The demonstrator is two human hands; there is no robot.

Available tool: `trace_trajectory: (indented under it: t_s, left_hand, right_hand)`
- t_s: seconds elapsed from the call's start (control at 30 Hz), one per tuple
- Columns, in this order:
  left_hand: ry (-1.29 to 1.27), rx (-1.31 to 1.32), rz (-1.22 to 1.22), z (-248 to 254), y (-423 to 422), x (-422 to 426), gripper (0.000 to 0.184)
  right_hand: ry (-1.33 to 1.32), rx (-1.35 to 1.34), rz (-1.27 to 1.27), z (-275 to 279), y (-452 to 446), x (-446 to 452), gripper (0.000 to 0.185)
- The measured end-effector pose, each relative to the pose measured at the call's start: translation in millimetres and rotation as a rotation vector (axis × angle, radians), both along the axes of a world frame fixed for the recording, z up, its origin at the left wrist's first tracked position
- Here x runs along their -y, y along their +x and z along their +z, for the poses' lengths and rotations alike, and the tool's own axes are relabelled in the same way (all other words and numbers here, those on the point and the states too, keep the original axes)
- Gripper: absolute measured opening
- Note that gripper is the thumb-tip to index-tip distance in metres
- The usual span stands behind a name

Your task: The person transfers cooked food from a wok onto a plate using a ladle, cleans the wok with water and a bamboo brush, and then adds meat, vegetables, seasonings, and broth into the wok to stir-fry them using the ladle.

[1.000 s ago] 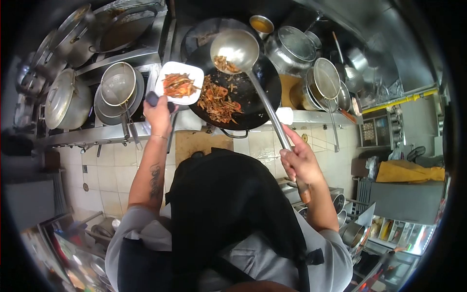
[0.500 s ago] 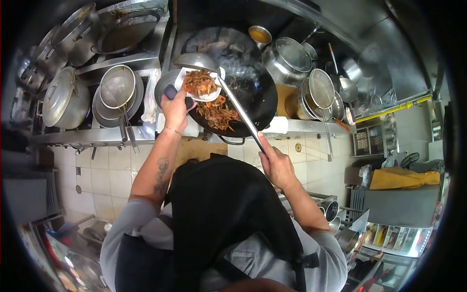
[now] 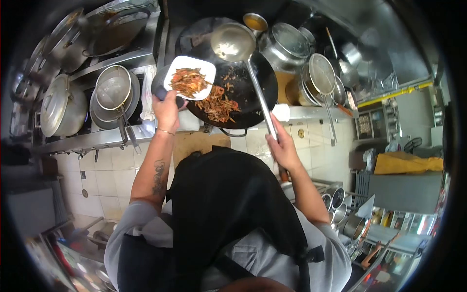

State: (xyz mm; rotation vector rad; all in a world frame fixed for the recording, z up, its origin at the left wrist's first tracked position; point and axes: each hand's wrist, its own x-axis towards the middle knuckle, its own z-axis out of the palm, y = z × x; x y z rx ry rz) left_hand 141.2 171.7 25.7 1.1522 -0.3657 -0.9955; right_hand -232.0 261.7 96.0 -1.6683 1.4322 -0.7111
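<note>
My left hand [image 3: 167, 113] is closed on the near left edge of a white square dish [image 3: 208, 70], with a dark cloth [image 3: 181, 102] between hand and dish. Reddish-brown stir-fried food in strips [image 3: 188, 82] is heaped in the dish. Beneath it, more of the same food [image 3: 218, 108] lies in the left and near part of a black wok [image 3: 265, 80]. My right hand [image 3: 283, 146] grips the long metal handle of a ladle [image 3: 233, 43]. The ladle's bowl hangs over the far side of the wok, apart from the dish, with a little residue visible in it.
Left of the wok, a strainer [image 3: 113, 87] rests on a pan, beside a large lidded pot [image 3: 62, 107]. To the right are a steel pot [image 3: 287, 46], another strainer [image 3: 321, 73] and a yellow pipe [image 3: 394, 101]. A small bowl of yellowish liquid [image 3: 255, 22] stands behind.
The ladle has moved from the dish up and right to the wok's far side. The dish has shifted slightly left, and my right hand has moved right with the handle.
</note>
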Motion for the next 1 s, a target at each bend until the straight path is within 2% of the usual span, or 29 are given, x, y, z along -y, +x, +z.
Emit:
trace_trajectory:
  t_s: [0.03,0.07,0.17,0.23,0.27,0.4,0.43,0.47,0.5,0.6,0.67,0.7,0.73,0.8,0.83,0.9,1.0]
  left_hand:
    - [0.005,-0.028,0.034,10,2,-5,0.030]
    - [0.026,-0.025,0.028,5,14,-6,0.033]
    - [0.024,0.031,0.101,3,42,-8,0.035]
    - [0.022,0.109,0.052,17,60,-13,0.026]
    - [0.093,0.168,0.087,12,71,-8,0.025]
    - [0.009,0.042,0.026,14,102,11,0.033]
    - [0.042,0.062,0.045,14,106,20,0.034]
    - [0.074,0.059,0.014,14,114,30,0.032]
    - [0.072,0.167,-0.012,1,129,43,0.029]
    - [0.010,0.205,-0.062,14,108,65,0.028]
    - [0.073,0.278,-0.107,24,87,78,0.029]
    - [0.089,0.273,-0.077,31,68,86,0.032]
    - [0.071,0.206,-0.048,40,43,93,0.035]
    - [0.075,0.230,-0.070,49,0,100,0.037]
    - [0.032,0.186,-0.043,74,-52,96,0.036]
    - [0.020,0.217,-0.086,80,-99,107,0.034]
    - [-0.014,0.236,-0.146,103,-200,121,0.033]
  right_hand:
    - [-0.131,-0.274,-0.014,-1,-4,8,0.076]
    - [-0.280,-0.370,0.015,-22,-19,19,0.080]
    - [-0.323,-0.741,0.100,-62,-53,45,0.078]
    - [-0.299,-0.947,0.110,-76,-62,55,0.075]
    - [-0.296,-0.987,0.120,-84,-69,62,0.075]
    - [-0.123,-1.061,0.222,-77,-91,90,0.080]
    - [-0.080,-1.033,0.209,-69,-93,94,0.079]
    - [-0.186,-1.028,0.162,-87,-105,102,0.079]
    - [-0.212,-1.020,0.129,-92,-113,109,0.075]
    - [-0.312,-0.959,0.068,-107,-130,130,0.058]
    - [-0.559,-0.788,0.024,-112,-146,136,0.047]
    - [-0.713,-0.734,-0.118,-103,-153,134,0.049]
    - [-0.639,-0.561,-0.256,-87,-165,127,0.051]
    - [-0.616,-0.334,-0.564,-95,-203,114,0.048]
    - [-0.625,-0.328,-0.573,-96,-231,103,0.048]
    - [-0.099,-0.201,-0.567,-94,-290,80,0.047]
    - [-0.025,-0.122,-0.487,-79,-361,59,0.047]
